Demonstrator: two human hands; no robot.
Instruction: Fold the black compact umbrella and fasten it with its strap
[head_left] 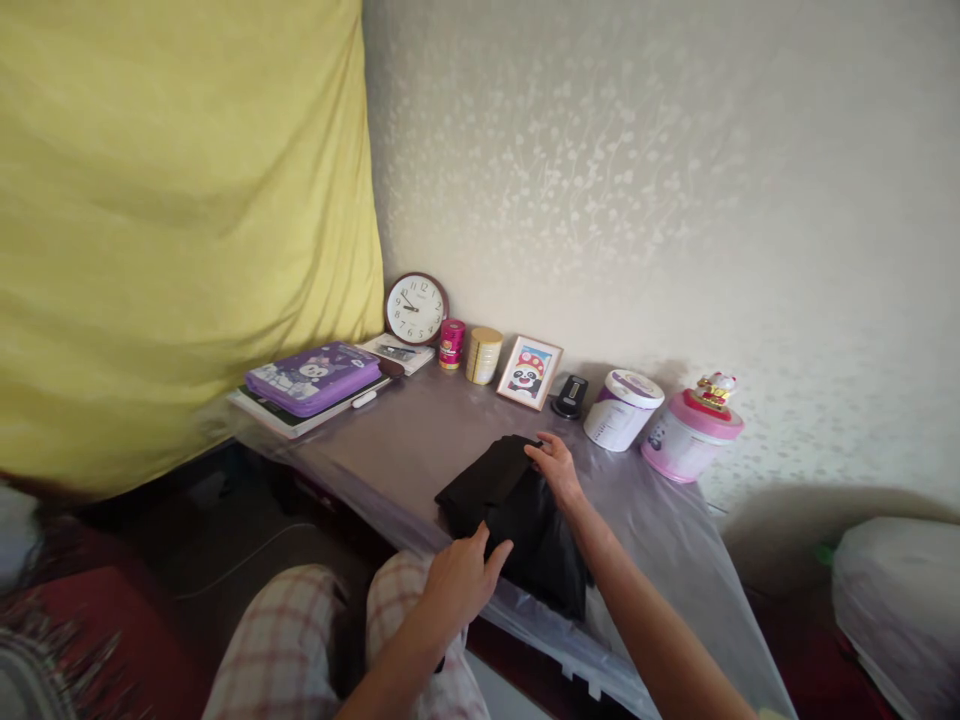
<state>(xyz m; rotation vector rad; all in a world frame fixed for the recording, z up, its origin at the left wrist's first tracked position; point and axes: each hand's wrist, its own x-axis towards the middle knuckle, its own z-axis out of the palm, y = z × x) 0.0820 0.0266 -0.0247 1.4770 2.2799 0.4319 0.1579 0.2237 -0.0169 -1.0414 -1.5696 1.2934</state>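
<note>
A black folded sheet lies on the table near its front edge. It is loosely layered, with its lower right part hanging toward the edge; whether it is cloth or thin plastic I cannot tell. My right hand pinches its far right edge between thumb and fingers. At the near side, my left hand rests against the sheet, index finger and thumb stretched and apart, the other fingers mostly hidden.
A clear plastic cover spans the table. Along the wall stand a clock, a pink can, a yellow tin, a panda picture, a black device, a white tub and a pink tub. A purple case lies left.
</note>
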